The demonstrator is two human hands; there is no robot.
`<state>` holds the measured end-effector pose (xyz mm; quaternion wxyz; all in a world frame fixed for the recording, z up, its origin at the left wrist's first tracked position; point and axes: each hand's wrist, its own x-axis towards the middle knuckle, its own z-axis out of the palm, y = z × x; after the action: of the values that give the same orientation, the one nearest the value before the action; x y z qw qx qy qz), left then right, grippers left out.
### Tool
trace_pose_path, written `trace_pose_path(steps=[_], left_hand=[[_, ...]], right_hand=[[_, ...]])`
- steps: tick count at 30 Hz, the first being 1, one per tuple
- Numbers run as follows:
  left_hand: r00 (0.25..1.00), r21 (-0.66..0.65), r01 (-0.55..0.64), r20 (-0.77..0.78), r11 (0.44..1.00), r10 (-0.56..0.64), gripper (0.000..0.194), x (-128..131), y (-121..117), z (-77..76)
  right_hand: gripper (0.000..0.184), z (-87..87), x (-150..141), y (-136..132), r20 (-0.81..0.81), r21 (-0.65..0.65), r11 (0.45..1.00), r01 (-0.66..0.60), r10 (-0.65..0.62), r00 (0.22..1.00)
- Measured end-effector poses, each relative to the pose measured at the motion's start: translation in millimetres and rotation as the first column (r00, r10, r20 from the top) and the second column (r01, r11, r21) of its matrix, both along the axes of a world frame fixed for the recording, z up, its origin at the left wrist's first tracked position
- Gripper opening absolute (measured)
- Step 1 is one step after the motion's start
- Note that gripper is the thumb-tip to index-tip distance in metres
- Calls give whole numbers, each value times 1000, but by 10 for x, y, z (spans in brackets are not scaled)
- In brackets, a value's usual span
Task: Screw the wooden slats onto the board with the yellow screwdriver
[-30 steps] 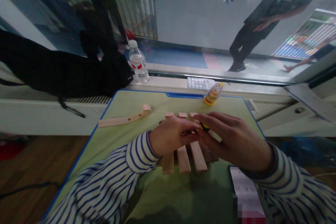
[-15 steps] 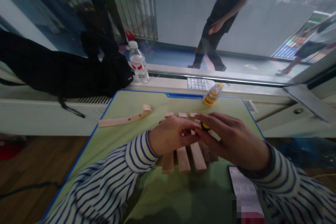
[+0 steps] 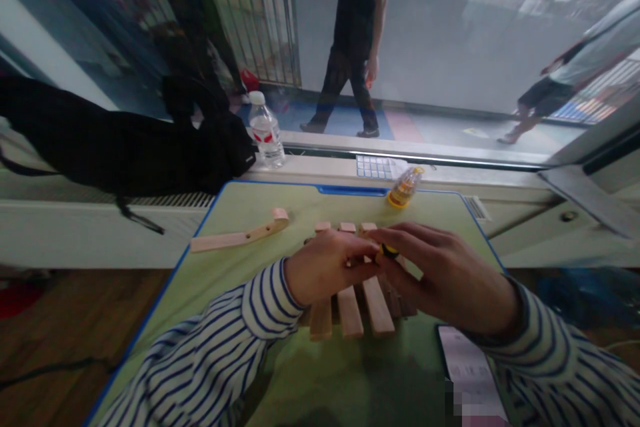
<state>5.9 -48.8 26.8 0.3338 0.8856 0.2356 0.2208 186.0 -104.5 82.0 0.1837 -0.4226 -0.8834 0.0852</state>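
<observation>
Over the middle of the green board my left hand (image 3: 325,265) is closed, thumb and fingertips pinched together; what they grip is hidden. Facing it, my right hand (image 3: 450,277) has its fingers closed around a small yellow-and-black handle (image 3: 389,251), perhaps a stubby screwdriver's. Its far end cannot be made out. Below both hands several pale wooden slats (image 3: 351,315) lie side by side, their middle parts covered by my hands. Some darker pieces beside the right slat are too blurred to name.
On the green board (image 3: 280,373) lie a curved wooden piece with holes (image 3: 240,235), a clear yellow-based bottle (image 3: 405,188) and a phone (image 3: 470,363). Behind, on the sill, stand a water bottle (image 3: 267,133) and a black bag (image 3: 135,147). People walk beyond the window.
My hands stay together over the slats with little movement; the fingers around the yellow-and-black handle shift slightly. Beyond the window, the person in black has moved left. The view tilts slightly.
</observation>
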Motion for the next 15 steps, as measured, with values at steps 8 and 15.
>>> trace_pose_path(steps=[8,15], left_hand=[[1000,0,25,-8,1000,-25,14,5,-1,9],[999,-23,51,-6,998,-52,14,11,-1,0]], right_hand=[[30,-58,21,0,-9,31,999,31,-31,999],[27,-78,26,7,-24,46,998,38,-37,999]])
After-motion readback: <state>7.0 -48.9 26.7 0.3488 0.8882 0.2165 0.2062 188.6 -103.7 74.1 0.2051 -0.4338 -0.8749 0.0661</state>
